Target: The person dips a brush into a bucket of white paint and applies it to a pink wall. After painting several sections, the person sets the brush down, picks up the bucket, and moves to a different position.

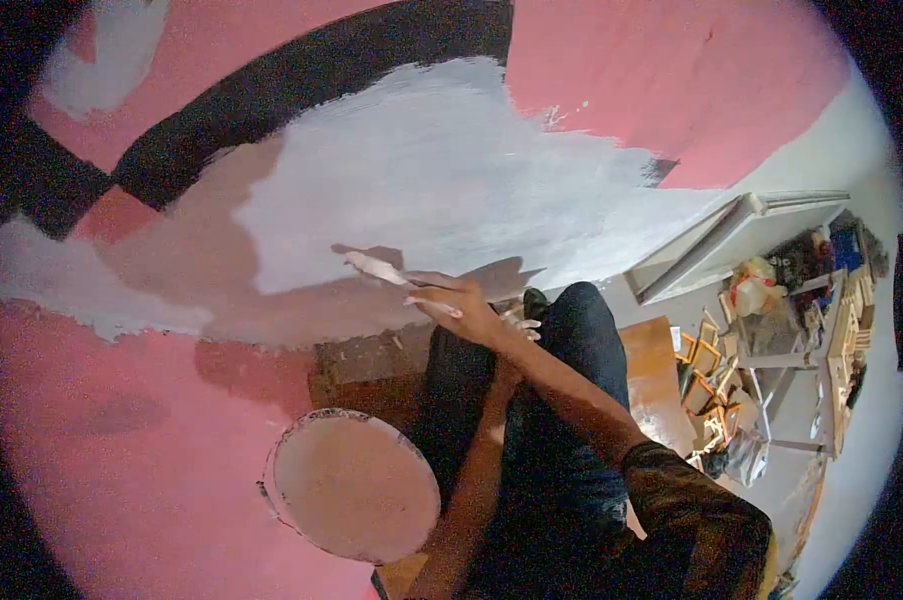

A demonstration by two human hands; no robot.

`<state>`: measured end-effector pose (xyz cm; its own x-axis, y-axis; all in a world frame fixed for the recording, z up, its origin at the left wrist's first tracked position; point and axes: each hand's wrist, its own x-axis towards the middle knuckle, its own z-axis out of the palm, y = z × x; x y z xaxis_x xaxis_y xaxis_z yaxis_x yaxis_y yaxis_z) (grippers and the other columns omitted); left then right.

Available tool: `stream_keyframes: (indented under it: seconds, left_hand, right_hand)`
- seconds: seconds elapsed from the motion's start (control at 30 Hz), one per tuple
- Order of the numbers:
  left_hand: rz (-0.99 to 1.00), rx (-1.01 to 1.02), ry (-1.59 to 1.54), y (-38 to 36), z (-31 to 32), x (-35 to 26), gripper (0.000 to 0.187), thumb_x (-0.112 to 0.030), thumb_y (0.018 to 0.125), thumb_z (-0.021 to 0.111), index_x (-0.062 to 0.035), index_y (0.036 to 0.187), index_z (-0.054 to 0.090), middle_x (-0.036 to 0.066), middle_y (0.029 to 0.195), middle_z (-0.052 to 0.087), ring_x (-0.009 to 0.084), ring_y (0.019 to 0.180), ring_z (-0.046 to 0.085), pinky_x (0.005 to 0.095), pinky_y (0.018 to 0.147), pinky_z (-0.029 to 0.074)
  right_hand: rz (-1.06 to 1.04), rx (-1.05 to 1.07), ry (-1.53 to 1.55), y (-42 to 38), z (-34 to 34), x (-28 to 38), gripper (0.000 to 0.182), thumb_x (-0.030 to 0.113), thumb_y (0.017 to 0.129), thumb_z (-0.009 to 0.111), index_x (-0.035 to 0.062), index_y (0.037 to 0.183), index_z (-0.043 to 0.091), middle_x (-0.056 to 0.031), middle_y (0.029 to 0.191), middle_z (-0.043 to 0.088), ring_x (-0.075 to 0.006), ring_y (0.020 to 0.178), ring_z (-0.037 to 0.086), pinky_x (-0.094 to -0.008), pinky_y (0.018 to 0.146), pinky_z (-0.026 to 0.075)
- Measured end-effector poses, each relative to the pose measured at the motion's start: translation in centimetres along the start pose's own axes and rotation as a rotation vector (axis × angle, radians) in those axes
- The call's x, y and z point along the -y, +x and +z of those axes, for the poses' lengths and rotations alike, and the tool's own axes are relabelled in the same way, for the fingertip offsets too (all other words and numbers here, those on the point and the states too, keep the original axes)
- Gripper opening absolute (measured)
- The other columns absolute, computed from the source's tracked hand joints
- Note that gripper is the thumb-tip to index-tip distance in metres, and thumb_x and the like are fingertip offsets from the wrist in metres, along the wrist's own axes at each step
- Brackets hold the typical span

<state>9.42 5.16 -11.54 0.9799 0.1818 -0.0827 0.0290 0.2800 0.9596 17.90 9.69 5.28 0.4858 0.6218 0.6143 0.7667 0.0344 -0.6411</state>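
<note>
My right hand [456,308] grips a paintbrush [376,268] whose bristles are coated in white paint. The brush tip is at or close to a painted wall [401,170], over its white area, and a shadow falls beside it. Partly hidden behind my right wrist, my left hand [521,325] is near my knees, its visible fingers apart and holding nothing that shows. A round container of pale paint [356,485] stands at the lower left, beside my left forearm.
Pink and black painted areas border the white patch. Below my hands are my dark-trousered legs and a brown wooden surface [656,375]. At the right, a white panel [691,245] leans near a plastic bag [756,288], wooden frames [711,375] and a shelf-like rack [786,360].
</note>
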Motion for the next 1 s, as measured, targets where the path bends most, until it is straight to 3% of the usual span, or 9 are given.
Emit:
stream_keyframes:
  seconds: [0.1,0.2,0.27,0.5,0.67,0.7,0.77,0.9,1.0]
  left_hand:
    - [0.087,-0.025,0.122,-0.1,0.2,0.6,0.022,-0.012,0.089,0.044,-0.0056,0.107,0.054,0.005,0.09,0.058,0.0094,0.075,0.054,0.023,0.059,0.046]
    - [0.058,0.011,0.081,0.3,0.8,-0.6,0.022,-0.01,0.089,0.043,-0.0053,0.108,0.053,0.005,0.089,0.058,0.0091,0.076,0.053,0.0227,0.059,0.045]
    - [-0.056,0.049,0.031,0.8,1.4,-2.0,0.022,-0.009,0.089,0.042,-0.0046,0.107,0.053,0.004,0.089,0.057,0.0082,0.075,0.052,0.0219,0.059,0.044]
    - [-0.244,0.119,-0.035,0.2,2.3,-2.9,0.022,-0.001,0.088,0.041,-0.0039,0.107,0.053,0.003,0.09,0.056,0.0077,0.075,0.051,0.0213,0.062,0.044]
    - [-0.259,0.102,-0.033,0.3,2.3,-3.1,0.022,-0.001,0.087,0.042,-0.0039,0.106,0.053,0.002,0.094,0.056,0.0087,0.08,0.052,0.0216,0.064,0.045]
    - [-0.263,0.104,-0.014,0.2,2.4,-3.5,0.022,-0.002,0.087,0.043,-0.0035,0.106,0.053,0.003,0.093,0.057,0.0093,0.078,0.052,0.0225,0.064,0.045]
    - [-0.272,0.102,0.032,0.0,2.4,-4.2,0.021,-0.003,0.087,0.044,-0.0025,0.106,0.052,0.004,0.092,0.057,0.0104,0.076,0.054,0.0242,0.065,0.046]
    - [-0.013,-0.003,0.311,-0.1,1.4,-1.1,0.02,-0.009,0.086,0.049,0.0016,0.102,0.053,0.01,0.081,0.06,0.0165,0.066,0.057,0.0308,0.064,0.045]
    - [-0.024,-0.019,0.322,-0.5,1.1,-1.1,0.019,-0.01,0.085,0.049,0.0007,0.1,0.055,0.009,0.082,0.06,0.0177,0.07,0.058,0.0312,0.065,0.045]
  right_hand:
    - [-0.006,-0.038,-0.018,-0.6,-0.3,-4.7,0.019,0.01,0.084,0.056,0.0084,0.102,0.063,-0.0117,0.108,0.06,-0.0238,0.099,0.059,-0.0331,0.08,0.051]
    - [0.317,-0.039,-0.148,-1.8,-7.4,-4.0,0.016,0.011,0.086,0.054,0.0067,0.099,0.062,-0.0123,0.103,0.062,-0.0219,0.096,0.06,-0.0316,0.079,0.051]
    - [0.186,-0.287,-0.109,-5.8,-11.7,-7.0,0.014,0.012,0.086,0.055,0.002,0.095,0.061,-0.0129,0.098,0.063,-0.0201,0.091,0.06,-0.0284,0.079,0.049]
    - [0.487,-0.821,-0.169,-12.7,-21.7,-6.2,0.009,0.0,0.084,0.054,-0.0026,0.088,0.061,-0.01,0.092,0.062,-0.0171,0.086,0.058,-0.0282,0.076,0.047]
    - [0.382,-0.572,-0.433,-14.2,-20.9,-4.7,0.01,-0.002,0.085,0.052,-0.0028,0.093,0.058,-0.0129,0.089,0.061,-0.0197,0.084,0.06,-0.0281,0.074,0.048]
    - [0.531,-0.533,-0.463,-13.9,-18.9,-4.2,0.008,-0.003,0.082,0.054,-0.0017,0.089,0.059,-0.0121,0.087,0.062,-0.02,0.081,0.059,-0.0265,0.072,0.047]
    - [0.331,-0.354,-0.458,-12.5,-14.7,-4.4,0.007,-0.003,0.079,0.057,-0.0005,0.085,0.059,-0.01,0.09,0.063,-0.0194,0.083,0.061,-0.0274,0.068,0.048]
    - [0.293,-0.068,-0.04,-8.6,-7.8,-3.1,0.024,0.001,0.075,0.062,0.007,0.098,0.062,-0.012,0.11,0.059,-0.0242,0.092,0.062,-0.0313,0.074,0.052]
    - [0.219,0.025,-0.116,-5.9,-6.2,-3.5,0.025,0.003,0.076,0.063,0.0097,0.099,0.063,-0.0109,0.114,0.058,-0.0252,0.096,0.061,-0.0299,0.076,0.052]
